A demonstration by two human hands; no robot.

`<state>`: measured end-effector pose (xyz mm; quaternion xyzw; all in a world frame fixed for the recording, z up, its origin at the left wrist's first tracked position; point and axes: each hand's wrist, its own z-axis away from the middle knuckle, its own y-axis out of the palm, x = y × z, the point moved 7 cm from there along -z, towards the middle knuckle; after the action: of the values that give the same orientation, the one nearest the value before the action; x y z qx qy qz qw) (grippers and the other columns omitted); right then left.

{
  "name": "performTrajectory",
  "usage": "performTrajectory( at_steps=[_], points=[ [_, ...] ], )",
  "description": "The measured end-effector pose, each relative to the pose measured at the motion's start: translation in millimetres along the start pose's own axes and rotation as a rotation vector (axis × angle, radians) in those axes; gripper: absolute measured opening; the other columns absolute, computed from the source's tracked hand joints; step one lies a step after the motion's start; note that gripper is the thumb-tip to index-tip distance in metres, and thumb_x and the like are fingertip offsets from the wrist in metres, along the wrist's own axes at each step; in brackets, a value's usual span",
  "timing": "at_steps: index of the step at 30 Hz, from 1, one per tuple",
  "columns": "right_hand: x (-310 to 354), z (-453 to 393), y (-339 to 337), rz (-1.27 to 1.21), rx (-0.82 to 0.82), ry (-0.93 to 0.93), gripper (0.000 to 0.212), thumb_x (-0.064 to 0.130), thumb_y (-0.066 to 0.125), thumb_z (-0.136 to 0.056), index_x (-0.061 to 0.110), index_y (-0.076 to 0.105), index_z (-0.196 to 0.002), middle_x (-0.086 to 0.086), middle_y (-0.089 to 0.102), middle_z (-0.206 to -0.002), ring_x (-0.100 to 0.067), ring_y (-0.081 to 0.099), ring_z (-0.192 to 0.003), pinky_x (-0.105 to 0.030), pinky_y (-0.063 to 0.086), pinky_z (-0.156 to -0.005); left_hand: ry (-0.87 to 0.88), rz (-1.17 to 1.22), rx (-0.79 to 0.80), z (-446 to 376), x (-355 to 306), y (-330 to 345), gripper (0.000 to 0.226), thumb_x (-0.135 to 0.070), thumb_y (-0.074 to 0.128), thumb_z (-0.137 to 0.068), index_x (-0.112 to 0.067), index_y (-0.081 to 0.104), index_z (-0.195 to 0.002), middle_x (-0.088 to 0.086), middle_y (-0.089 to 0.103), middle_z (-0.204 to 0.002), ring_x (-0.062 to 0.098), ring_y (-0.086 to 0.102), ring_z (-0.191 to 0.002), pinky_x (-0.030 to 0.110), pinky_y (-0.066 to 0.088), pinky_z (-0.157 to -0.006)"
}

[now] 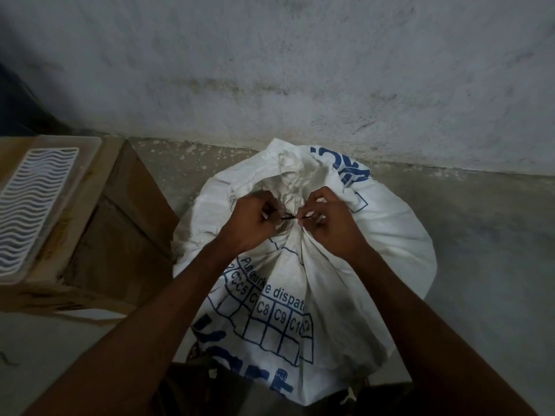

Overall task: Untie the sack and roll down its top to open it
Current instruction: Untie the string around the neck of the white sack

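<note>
A full white woven sack (387,253) with blue print stands on the floor in front of me, its top gathered into a neck. A thin dark tie (289,217) runs round that neck. My left hand (249,222) pinches the left end of the tie. My right hand (327,225) pinches the right end, fingers curled. Both hands sit right at the neck, close together. The loose top of the sack (288,169) flares out beyond the hands, crumpled.
A brown cardboard box (120,235) stands close on the left of the sack, with a white wavy plastic grille (33,202) lying on top. A stained grey wall (300,70) rises just behind. Bare concrete floor (480,235) lies to the right.
</note>
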<state>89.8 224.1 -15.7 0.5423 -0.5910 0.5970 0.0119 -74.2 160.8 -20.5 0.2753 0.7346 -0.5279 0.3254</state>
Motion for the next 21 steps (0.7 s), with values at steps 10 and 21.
performTrajectory(
  at_steps=[10,21],
  points=[
    [4.4,-1.8,13.4,0.269,-0.018,0.114,0.012,0.018,0.074,-0.085,0.010,0.071,-0.093,0.004,0.048,-0.105,-0.014,0.061,-0.082,-0.041,0.055,-0.078,-0.028,0.155,0.032,-2.1,3.4,-0.8,0.012,-0.002,0.069,-0.082,-0.013,0.073,-0.083,-0.004,0.073,-0.083,0.007,0.069,-0.078,0.025,0.054,-0.076],
    [-12.1,-3.5,11.7,0.088,0.025,0.151,0.019,0.007,0.070,-0.076,0.012,0.072,-0.094,-0.015,0.064,-0.116,-0.027,0.059,-0.111,-0.037,0.048,-0.099,0.041,-0.062,0.015,15.5,0.0,34.4,0.024,-0.013,0.066,-0.089,-0.020,0.073,-0.111,-0.008,0.074,-0.090,-0.011,0.060,-0.068,0.009,0.046,-0.076]
  ],
)
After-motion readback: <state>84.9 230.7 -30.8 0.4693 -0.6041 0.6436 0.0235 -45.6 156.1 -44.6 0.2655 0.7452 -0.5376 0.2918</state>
